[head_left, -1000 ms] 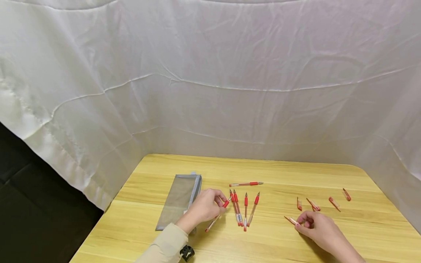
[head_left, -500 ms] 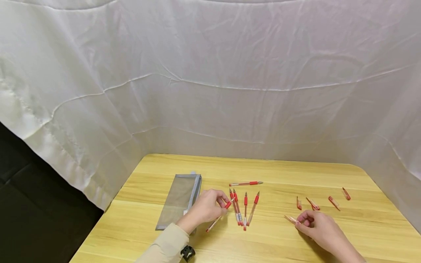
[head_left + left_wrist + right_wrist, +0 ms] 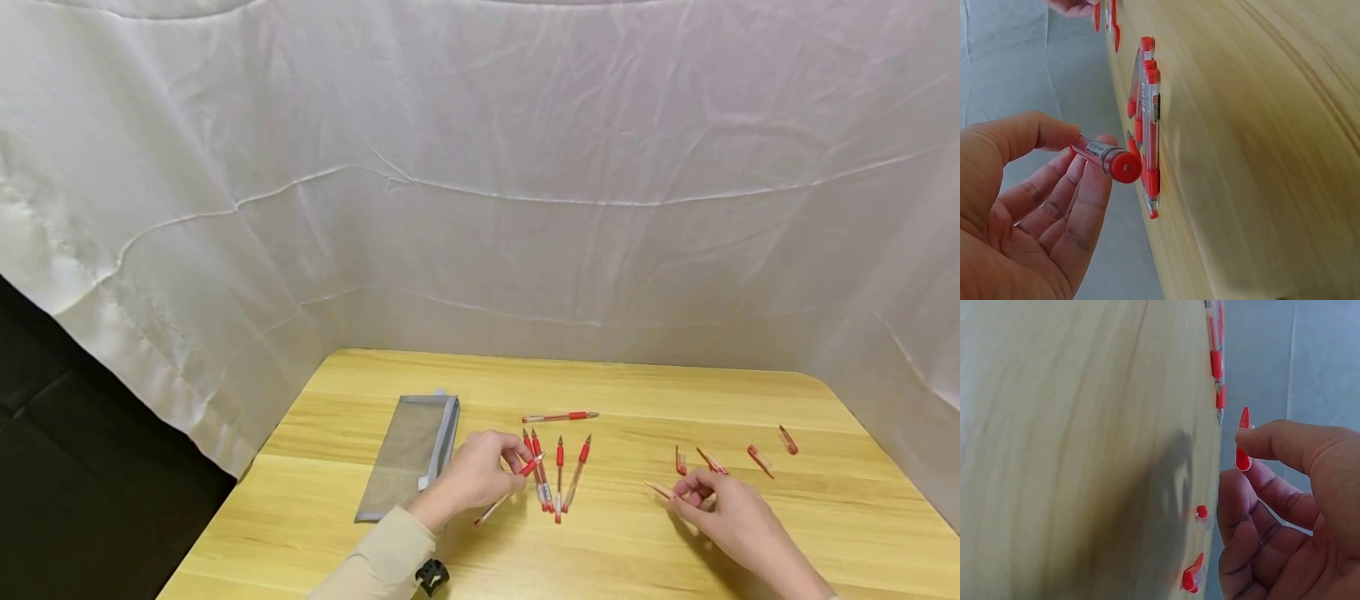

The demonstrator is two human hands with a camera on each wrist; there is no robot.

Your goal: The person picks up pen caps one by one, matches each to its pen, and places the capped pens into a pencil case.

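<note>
My left hand (image 3: 483, 471) pinches an uncapped red gel pen (image 3: 1105, 157) by its red grip, thumb against fingers, the tip pointing up and right in the head view. My right hand (image 3: 727, 512) pinches a red pen cap (image 3: 1244, 447) between thumb and fingers, its long clip facing outward in the right wrist view. Between the two hands, several uncapped red pens (image 3: 560, 475) lie side by side on the table, tips away from me. One more pen (image 3: 558, 417) lies crosswise behind them. Several loose red caps (image 3: 761, 461) are scattered beyond my right hand.
A grey mesh zip pouch (image 3: 405, 458) lies flat at the left, partly behind my left forearm. The wooden table (image 3: 637, 567) ends at a pale curtain (image 3: 562, 250) at the back and sides. A black wristband (image 3: 432, 577) is by the left sleeve.
My left hand has shifted slightly to the right with the pen, whose tip now overlaps the lying pens in view. My right hand has lifted slightly with the cap, which has turned.
</note>
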